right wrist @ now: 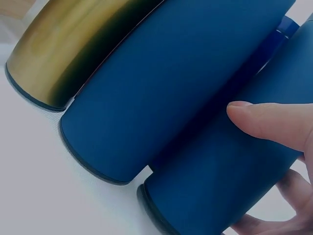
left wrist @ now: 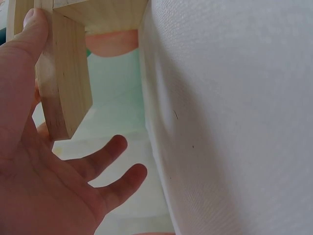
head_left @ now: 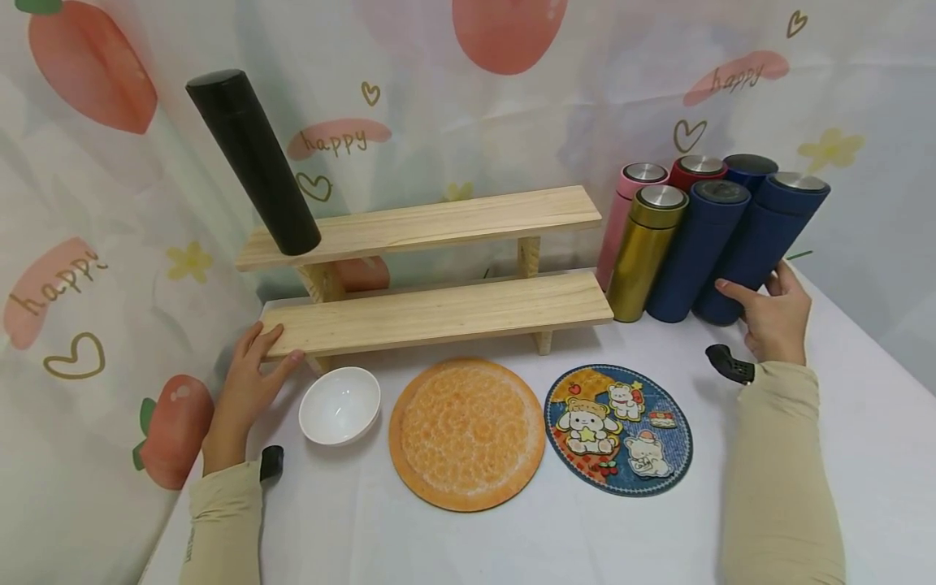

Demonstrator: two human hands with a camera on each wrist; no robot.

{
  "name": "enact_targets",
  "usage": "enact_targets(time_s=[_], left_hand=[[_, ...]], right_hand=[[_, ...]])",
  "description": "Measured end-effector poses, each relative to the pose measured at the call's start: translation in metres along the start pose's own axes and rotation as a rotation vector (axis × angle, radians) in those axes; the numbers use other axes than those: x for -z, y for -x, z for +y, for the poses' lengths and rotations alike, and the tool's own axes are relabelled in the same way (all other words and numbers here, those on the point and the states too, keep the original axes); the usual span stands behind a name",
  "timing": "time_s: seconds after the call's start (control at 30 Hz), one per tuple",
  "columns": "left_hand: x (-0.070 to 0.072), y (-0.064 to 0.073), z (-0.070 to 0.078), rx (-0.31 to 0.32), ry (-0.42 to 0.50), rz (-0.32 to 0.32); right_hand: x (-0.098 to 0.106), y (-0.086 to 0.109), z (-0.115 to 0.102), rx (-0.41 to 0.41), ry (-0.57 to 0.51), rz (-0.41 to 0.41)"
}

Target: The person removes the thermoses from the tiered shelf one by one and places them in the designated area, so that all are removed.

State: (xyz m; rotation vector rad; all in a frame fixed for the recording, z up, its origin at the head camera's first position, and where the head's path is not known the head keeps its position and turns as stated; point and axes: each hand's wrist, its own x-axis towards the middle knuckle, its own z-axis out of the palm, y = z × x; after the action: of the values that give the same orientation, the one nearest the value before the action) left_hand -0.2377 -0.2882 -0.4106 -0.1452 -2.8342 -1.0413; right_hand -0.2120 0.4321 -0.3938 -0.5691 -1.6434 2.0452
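My left hand point(head_left: 249, 386) holds the left end of the lower board of a two-step wooden shelf point(head_left: 439, 313). In the left wrist view its thumb point(left wrist: 34, 34) lies against the board, and two fingers stretch out free below. At the right, my right hand point(head_left: 778, 317) grips a dark blue thermos point(head_left: 764, 244) low on its body, thumb in front and fingers round the far side. That thermos stands beside another blue thermos point(right wrist: 161, 93) and a gold thermos point(head_left: 647, 260). Behind them are pink point(head_left: 617, 219), red point(head_left: 698, 169) and dark blue thermoses point(head_left: 749, 169).
A black thermos point(head_left: 256, 166) stands on the left end of the upper board. On the white table in front of the shelf are a white bowl point(head_left: 340, 406), a round orange mat point(head_left: 468, 435) and a blue cartoon mat point(head_left: 617, 431). A printed curtain point(head_left: 439, 122) hangs behind.
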Motion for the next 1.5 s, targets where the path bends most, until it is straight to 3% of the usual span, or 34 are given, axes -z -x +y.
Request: enact_targets(time_s=[0.37, 0.9, 1.17, 1.33, 1.5], left_hand=[[0.002, -0.002, 0.000, 0.009, 0.004, -0.002], [0.001, -0.003, 0.001, 0.002, 0.008, -0.003], [-0.001, -0.002, -0.001, 0.019, 0.003, -0.009], [-0.001, -0.001, -0.001, 0.021, 0.000, -0.009], [0.000, 0.001, 0.000, 0.015, 0.004, -0.007]], right_hand=[[-0.005, -0.002, 0.002, 0.026, -0.039, -0.022], [-0.008, -0.007, 0.009, 0.051, -0.036, 0.011], [-0.010, -0.007, 0.010, 0.017, 0.059, 0.036], [-0.012, -0.005, 0.006, 0.015, 0.100, 0.027], [-0.016, 0.001, -0.007, 0.079, 0.040, 0.021]])
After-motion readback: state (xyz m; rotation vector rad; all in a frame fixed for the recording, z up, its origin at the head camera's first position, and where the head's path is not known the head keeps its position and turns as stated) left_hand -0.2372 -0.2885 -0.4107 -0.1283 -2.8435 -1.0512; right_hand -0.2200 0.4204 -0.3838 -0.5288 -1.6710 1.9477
